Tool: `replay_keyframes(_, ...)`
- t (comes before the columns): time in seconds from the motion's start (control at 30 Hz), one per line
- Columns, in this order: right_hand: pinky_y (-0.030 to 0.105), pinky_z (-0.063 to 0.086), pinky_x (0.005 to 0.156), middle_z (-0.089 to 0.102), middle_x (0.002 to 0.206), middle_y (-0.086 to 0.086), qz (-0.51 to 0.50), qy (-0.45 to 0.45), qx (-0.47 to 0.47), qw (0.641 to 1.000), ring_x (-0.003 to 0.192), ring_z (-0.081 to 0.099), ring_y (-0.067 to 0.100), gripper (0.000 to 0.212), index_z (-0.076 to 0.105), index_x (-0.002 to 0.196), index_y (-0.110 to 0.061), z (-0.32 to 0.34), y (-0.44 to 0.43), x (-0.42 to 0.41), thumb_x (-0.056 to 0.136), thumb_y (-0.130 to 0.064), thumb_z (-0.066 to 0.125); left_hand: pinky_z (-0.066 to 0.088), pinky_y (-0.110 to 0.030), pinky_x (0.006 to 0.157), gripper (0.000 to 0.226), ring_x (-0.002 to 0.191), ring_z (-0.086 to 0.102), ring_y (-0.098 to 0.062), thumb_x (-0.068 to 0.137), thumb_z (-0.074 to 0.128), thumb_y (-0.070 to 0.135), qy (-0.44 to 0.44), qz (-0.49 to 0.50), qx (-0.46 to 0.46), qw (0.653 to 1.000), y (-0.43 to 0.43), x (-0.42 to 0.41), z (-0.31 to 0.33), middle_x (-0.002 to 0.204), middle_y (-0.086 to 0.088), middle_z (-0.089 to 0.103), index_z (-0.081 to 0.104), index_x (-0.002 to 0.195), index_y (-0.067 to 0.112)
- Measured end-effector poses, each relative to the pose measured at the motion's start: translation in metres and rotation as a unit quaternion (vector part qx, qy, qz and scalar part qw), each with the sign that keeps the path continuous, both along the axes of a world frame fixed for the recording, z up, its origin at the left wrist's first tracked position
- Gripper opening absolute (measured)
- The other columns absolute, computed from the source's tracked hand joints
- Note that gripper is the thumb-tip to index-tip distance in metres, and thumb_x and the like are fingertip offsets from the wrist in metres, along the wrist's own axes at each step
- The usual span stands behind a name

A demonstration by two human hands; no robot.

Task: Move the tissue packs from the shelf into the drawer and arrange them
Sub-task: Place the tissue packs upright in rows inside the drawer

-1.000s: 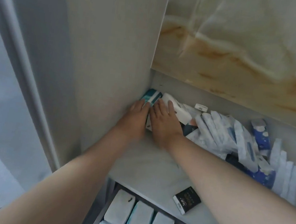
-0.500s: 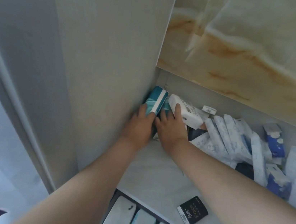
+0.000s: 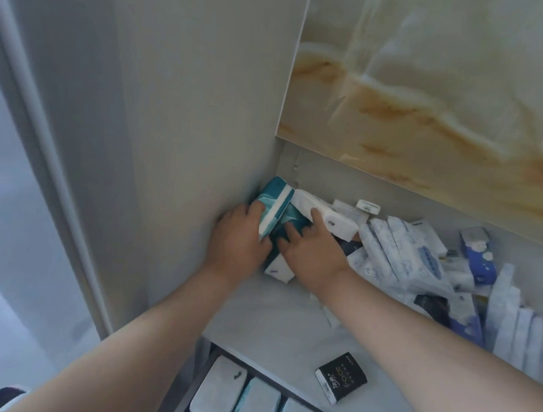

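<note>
In the shelf's back left corner my left hand (image 3: 242, 236) grips a teal and white tissue pack (image 3: 275, 203) that stands tilted against the side wall. My right hand (image 3: 312, 249) lies beside it, fingers curled over a second teal pack (image 3: 292, 220) and a white pack (image 3: 322, 212), with another white pack (image 3: 277, 269) showing under both hands. Further white and blue tissue packs (image 3: 401, 257) lie heaped along the shelf (image 3: 265, 319) to the right. Below the shelf the open drawer (image 3: 184, 398) holds several white packs (image 3: 258, 411) in rows.
A small black pack (image 3: 340, 377) lies near the shelf's front edge. A beige side wall (image 3: 187, 125) bounds the shelf on the left. A marbled panel (image 3: 451, 91) hangs over the back. A small white box (image 3: 368, 206) sits at the rear.
The teal pack has been tipped up from under my hands and now stands higher against the wall. Both hands have closed around the packs in the corner.
</note>
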State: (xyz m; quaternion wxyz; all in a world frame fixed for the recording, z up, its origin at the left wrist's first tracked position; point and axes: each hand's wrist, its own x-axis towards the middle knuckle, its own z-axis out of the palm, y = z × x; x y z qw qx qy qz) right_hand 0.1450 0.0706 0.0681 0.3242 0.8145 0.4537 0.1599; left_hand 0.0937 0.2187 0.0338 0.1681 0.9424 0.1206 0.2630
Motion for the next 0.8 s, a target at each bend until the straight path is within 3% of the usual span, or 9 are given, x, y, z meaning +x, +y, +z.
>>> replay_keyframes(0.1,0.063,0.016,0.115,0.059,0.121,0.012,0.025,0.008,0.045,0.999,0.101,0.063,0.032,0.047,0.057,0.13,-0.013,-0.005,-0.009,-0.019,0.083,-0.009,0.062,0.048,-0.037,0.057,0.047,0.066,0.062,-0.036,0.067,0.069,0.031,0.041,-0.007,0.077,0.996,-0.005,-0.028,0.012,0.09,-0.013,0.063,0.06,0.109,0.011)
replay_keyframes(0.17,0.06,0.029,0.11,0.062,0.116,0.012,0.036,0.034,0.081,0.995,0.099,0.063,0.033,0.042,0.063,0.12,-0.012,-0.006,-0.016,-0.037,0.078,-0.006,0.064,0.047,-0.036,0.057,0.049,0.07,0.061,-0.036,0.071,0.069,0.032,0.053,-0.012,0.081,0.995,-0.009,-0.049,0.018,0.098,-0.013,0.059,0.058,0.115,0.013)
replay_keyframes(0.27,0.049,0.042,0.095,0.06,0.124,0.017,0.043,0.087,0.128,0.987,0.103,0.06,0.035,0.035,0.063,0.116,-0.009,-0.009,-0.028,-0.071,0.084,-0.001,0.049,0.049,-0.037,0.066,0.057,0.089,0.058,-0.034,0.075,0.066,0.032,0.075,-0.016,0.058,0.995,-0.011,-0.081,0.018,0.108,-0.011,0.054,0.052,0.128,0.017)
replay_keyframes(0.33,0.043,0.047,0.082,0.061,0.125,0.02,0.04,0.102,0.141,0.984,0.098,0.062,0.035,0.044,0.064,0.11,-0.008,-0.008,-0.04,-0.097,0.081,-0.002,0.032,0.048,-0.035,0.071,0.061,0.094,0.058,-0.033,0.077,0.065,0.033,0.088,-0.007,0.013,0.996,-0.016,-0.102,0.017,0.115,-0.009,0.053,0.048,0.134,0.019)
replay_keyframes(0.4,0.042,0.049,0.08,0.056,0.132,0.022,0.031,0.139,0.16,0.977,0.104,0.061,0.037,0.053,0.062,0.114,-0.006,-0.004,-0.052,-0.125,0.078,-0.002,0.024,0.048,-0.034,0.07,0.063,0.091,0.059,-0.034,0.077,0.067,0.035,0.087,-0.011,-0.019,0.996,-0.023,-0.123,0.014,0.116,-0.008,0.052,0.048,0.135,0.017)
replay_keyframes(0.47,0.043,0.046,0.092,0.038,0.147,0.02,0.017,0.188,0.172,0.967,0.122,0.048,0.036,0.051,0.049,0.134,-0.006,-0.007,-0.068,-0.149,0.085,0.003,0.038,0.052,-0.037,0.064,0.064,0.085,0.061,-0.036,0.075,0.07,0.036,0.079,-0.035,-0.004,0.996,-0.027,-0.144,0.01,0.114,-0.008,0.054,0.051,0.133,0.015)
replay_keyframes(0.53,0.043,0.047,0.097,0.032,0.152,0.018,0.007,0.237,0.21,0.949,0.129,0.043,0.035,0.054,0.041,0.143,-0.008,-0.013,-0.085,-0.17,0.091,-0.004,0.055,0.054,-0.038,0.061,0.063,0.083,0.062,-0.034,0.077,0.07,0.038,0.088,-0.049,0.011,0.995,-0.028,-0.164,0.014,0.113,-0.006,0.054,0.051,0.132,0.017)
replay_keyframes(0.67,0.04,0.054,0.093,0.04,0.152,0.012,0.039,0.291,0.257,0.921,0.129,0.049,0.029,0.063,0.042,0.142,-0.014,-0.039,-0.119,-0.202,0.087,-0.023,0.072,0.055,-0.037,0.066,0.058,0.084,0.064,-0.029,0.075,0.07,0.04,0.085,-0.047,0.025,0.995,-0.024,-0.197,0.027,0.107,-0.003,0.058,0.053,0.127,0.021)
replay_keyframes(0.8,0.032,0.058,0.079,0.049,0.146,0.006,0.08,0.307,0.236,0.918,0.12,0.06,0.022,0.072,0.049,0.134,-0.02,-0.06,-0.137,-0.224,0.071,-0.02,0.084,0.053,-0.033,0.071,0.049,0.09,0.062,-0.025,0.078,0.065,0.037,0.063,-0.056,0.022,0.996,-0.03,-0.223,0.046,0.109,-0.002,0.059,0.053,0.123,0.021)
